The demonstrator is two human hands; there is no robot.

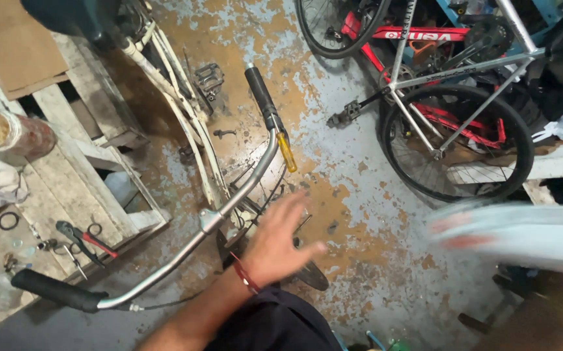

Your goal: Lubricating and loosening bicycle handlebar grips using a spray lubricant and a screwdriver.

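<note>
The left hand (280, 242) is hovering with its fingers spread apart, gripping nothing, just beside the middle of the silver handlebar (229, 203) of a white bicycle (177, 97) (a red band is circling the wrist). A yellow-handled screwdriver (286, 151) is hanging near the far black grip (260, 96). Pliers (85, 239) are lying near the edge of the wooden bench (67, 169). I cannot tell about the right hand, which is not showing clearly.

One hand (280, 244), one handlebar (229, 201) with two black grips (53, 290), one yellow-handled screwdriver (286, 151), one jar (8, 133).
</note>
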